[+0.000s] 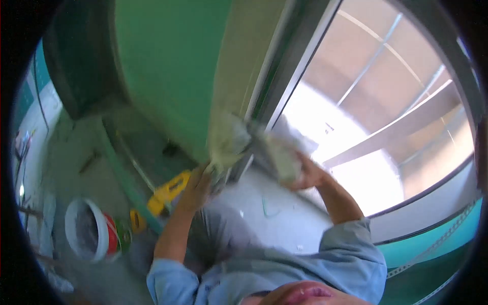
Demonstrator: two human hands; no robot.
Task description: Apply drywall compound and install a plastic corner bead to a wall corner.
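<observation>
Motion smears both of my hands in front of the wall corner beside the window. My right hand point(309, 173) is closed round the end of a pale, block-like thing point(283, 158) with a dark grey edge. Its kind cannot be made out. My left hand point(199, 187) is raised beside a blurred, pale yellowish mass point(226, 140) at the foot of the beige strip of wall. What its fingers hold is hidden by the blur. The two blurred things almost meet between my hands.
A green wall panel point(168, 66) rises ahead, and a dark-framed window point(356, 112) fills the right. At lower left stands a white bucket point(74, 231) with a red band, greyish inside. Yellow tool-like pieces point(170, 190) lie near my left forearm, beside a long green strip point(119, 165).
</observation>
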